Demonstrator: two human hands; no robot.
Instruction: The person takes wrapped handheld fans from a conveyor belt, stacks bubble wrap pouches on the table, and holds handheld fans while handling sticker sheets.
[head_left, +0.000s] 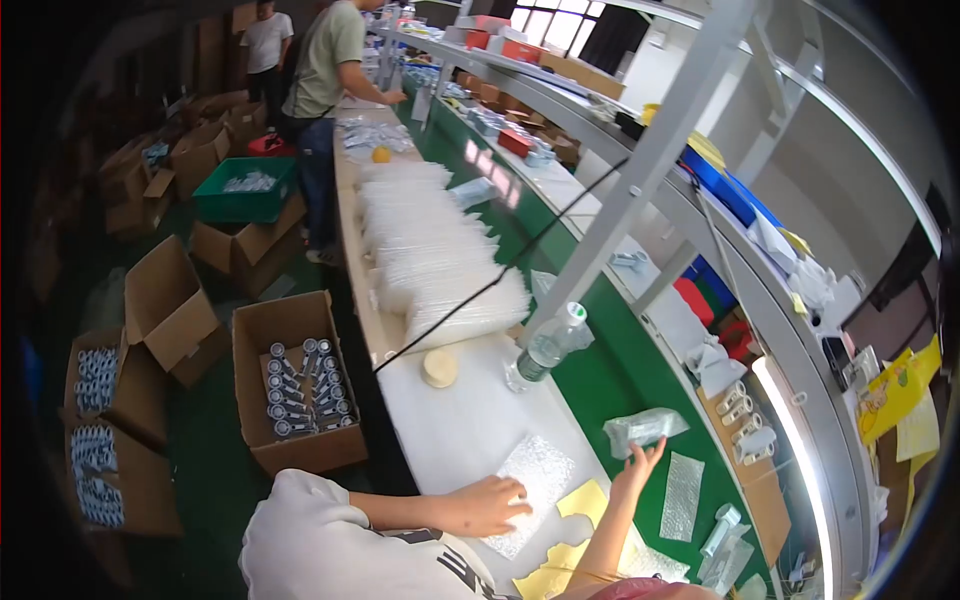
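My left hand [485, 507] rests on a sheet of bubble wrap [535, 485] on the white tabletop [450, 430]; its fingers are curled, and what lies under them is hidden. My right hand [638, 470] is over the green surface with its fingers apart, at the near edge of a clear plastic-wrapped item [645, 430]. Yellow paper [555, 572] lies between my arms. Further right are a flat bubble-wrap piece [682, 497] and a white device [720, 530] beside clear bags.
A water bottle [540, 355] and a tape roll [439, 368] stand ahead, before a long stack of bubble wrap [430, 250]. Left on the floor is a carton [300, 450] of white devices. A metal shelf post [640, 190] rises at right. Two people stand further back.
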